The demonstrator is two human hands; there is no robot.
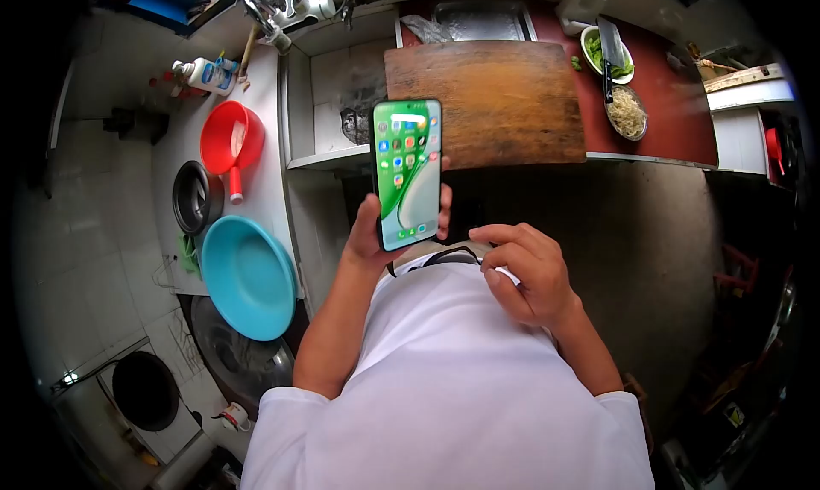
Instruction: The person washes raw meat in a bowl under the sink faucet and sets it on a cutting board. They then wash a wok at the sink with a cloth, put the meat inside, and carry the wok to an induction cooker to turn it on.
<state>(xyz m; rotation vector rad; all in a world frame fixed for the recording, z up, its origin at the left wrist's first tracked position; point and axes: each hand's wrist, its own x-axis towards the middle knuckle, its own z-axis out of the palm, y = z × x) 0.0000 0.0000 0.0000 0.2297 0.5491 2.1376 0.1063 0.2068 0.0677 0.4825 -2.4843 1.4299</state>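
A smartphone [407, 174] stands upright in my left hand [369, 231], its lit screen showing rows of app icons on a green and white background. My thumb lies along the phone's left edge, and fingertips wrap round its right edge. To the right of the phone, in front of my white shirt, hovers my right hand [531, 272]. Its fingers are loosely bent, with the thumb apart from them, and nothing shows in it. Beyond the phone lies a wooden cutting board [495, 101] on the counter, partly covered by the phone's top.
Left counter: a red dipper [248, 152], a dark metal pot [178, 201], a turquoise basin [248, 276] and a white pump bottle [205, 76]. Right counter: a knife [609, 41] across a bowl of green vegetables [628, 65], beside a bowl of pale shreds [626, 114]. A faucet [272, 30] is at the back.
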